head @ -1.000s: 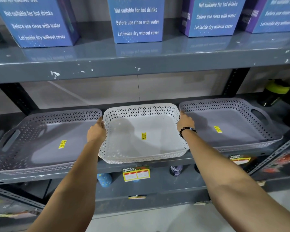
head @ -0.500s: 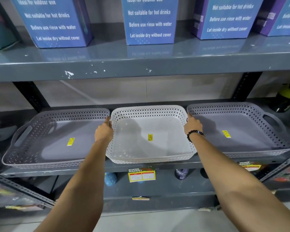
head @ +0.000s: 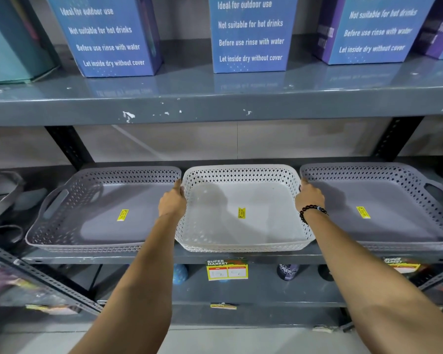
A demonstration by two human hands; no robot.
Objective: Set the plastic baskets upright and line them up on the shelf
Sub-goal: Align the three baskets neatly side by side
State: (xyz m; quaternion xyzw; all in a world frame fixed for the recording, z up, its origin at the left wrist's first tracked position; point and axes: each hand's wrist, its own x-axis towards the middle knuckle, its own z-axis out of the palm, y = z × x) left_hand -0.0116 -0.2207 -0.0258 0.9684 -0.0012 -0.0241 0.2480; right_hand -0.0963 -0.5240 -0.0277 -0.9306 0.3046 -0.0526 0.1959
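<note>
Three shallow perforated plastic baskets sit upright in a row on the grey middle shelf (head: 241, 257). The white basket (head: 241, 172) is in the middle, with a grey basket (head: 113, 175) to its left and another grey basket (head: 368, 172) to its right. Each has a yellow sticker on its floor. My left hand (head: 172, 203) grips the white basket's left rim. My right hand (head: 309, 196), with a black bead bracelet on the wrist, grips its right rim. The fingertips of both hands are hidden behind the rims.
Blue and purple printed boxes (head: 251, 34) stand on the upper shelf (head: 215, 108). Dark perforated uprights (head: 69, 146) flank the basket row. A yellow price tag (head: 227, 269) hangs under the shelf edge, with bottles on the lower shelf. Metal items lie at far left (head: 0, 195).
My view has shifted a little to the left and upward. Both hands stay on the white basket's side rims, and the basket sits slightly further back on the shelf.
</note>
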